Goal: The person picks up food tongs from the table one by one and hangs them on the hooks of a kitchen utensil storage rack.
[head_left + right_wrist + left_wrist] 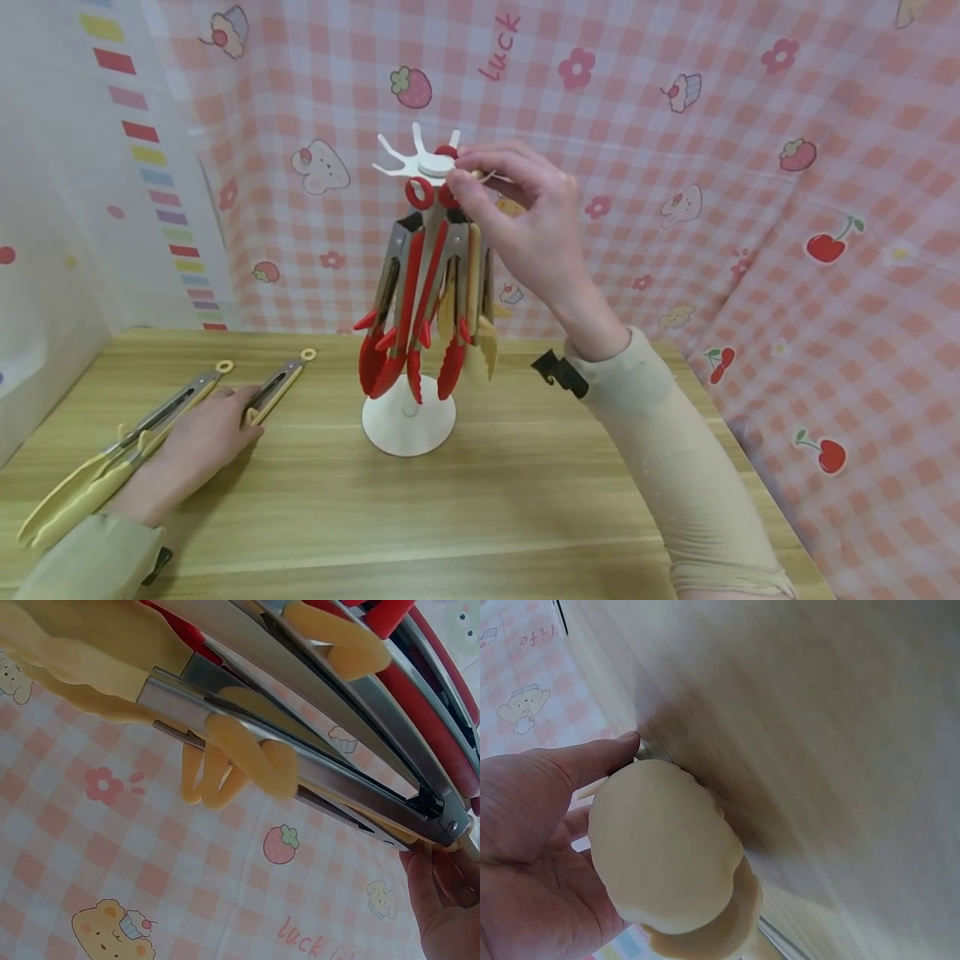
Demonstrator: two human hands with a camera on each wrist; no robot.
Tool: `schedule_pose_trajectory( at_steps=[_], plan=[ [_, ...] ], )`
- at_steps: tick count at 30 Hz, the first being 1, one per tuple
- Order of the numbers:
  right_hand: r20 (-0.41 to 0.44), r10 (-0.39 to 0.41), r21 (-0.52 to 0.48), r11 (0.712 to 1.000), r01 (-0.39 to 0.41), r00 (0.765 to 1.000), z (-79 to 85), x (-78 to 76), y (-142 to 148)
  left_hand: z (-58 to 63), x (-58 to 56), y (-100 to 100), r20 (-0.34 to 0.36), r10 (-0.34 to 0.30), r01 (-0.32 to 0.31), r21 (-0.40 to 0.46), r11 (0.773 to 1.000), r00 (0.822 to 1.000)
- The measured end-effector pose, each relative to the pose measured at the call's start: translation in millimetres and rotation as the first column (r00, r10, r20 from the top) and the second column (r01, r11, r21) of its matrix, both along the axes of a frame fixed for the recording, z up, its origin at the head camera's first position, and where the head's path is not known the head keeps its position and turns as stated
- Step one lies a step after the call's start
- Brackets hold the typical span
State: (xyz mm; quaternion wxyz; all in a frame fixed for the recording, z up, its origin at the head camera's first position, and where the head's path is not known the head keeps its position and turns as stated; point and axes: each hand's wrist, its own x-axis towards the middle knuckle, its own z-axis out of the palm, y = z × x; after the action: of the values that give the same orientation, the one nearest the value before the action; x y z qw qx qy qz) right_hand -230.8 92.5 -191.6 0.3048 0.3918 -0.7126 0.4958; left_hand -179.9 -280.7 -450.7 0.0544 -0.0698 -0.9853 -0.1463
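A white stand (408, 429) with a round base and a crown of hooks holds red-tipped tongs (390, 371) and yellow-tipped tongs (480, 358), hung by their end rings with heads down. At its top, my right hand (536, 217) pinches the ring end of yellow tongs (341, 784), thumb and fingers right at a hook. My left hand (206, 442) lies low at the left, gripping another pair of yellow tongs (281, 387). Their scalloped heads (664, 847) show beside the palm in the left wrist view.
Another pair of yellow tongs (123, 462) lies on the wooden table (480, 508), left of my left hand. Behind the table hangs a pink checked cloth (622, 108), which continues down the right side.
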Motion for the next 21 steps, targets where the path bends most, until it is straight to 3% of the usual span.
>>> schedule_pose_trajectory(
  at_steps=[21],
  plan=[
    [-0.008,0.007,-0.002,1.0,-0.007,1.0,-1.2,0.3,0.3,-1.6,2.6,1.2,-0.011,-0.003,0.003,0.005,1.0,1.0]
  ],
)
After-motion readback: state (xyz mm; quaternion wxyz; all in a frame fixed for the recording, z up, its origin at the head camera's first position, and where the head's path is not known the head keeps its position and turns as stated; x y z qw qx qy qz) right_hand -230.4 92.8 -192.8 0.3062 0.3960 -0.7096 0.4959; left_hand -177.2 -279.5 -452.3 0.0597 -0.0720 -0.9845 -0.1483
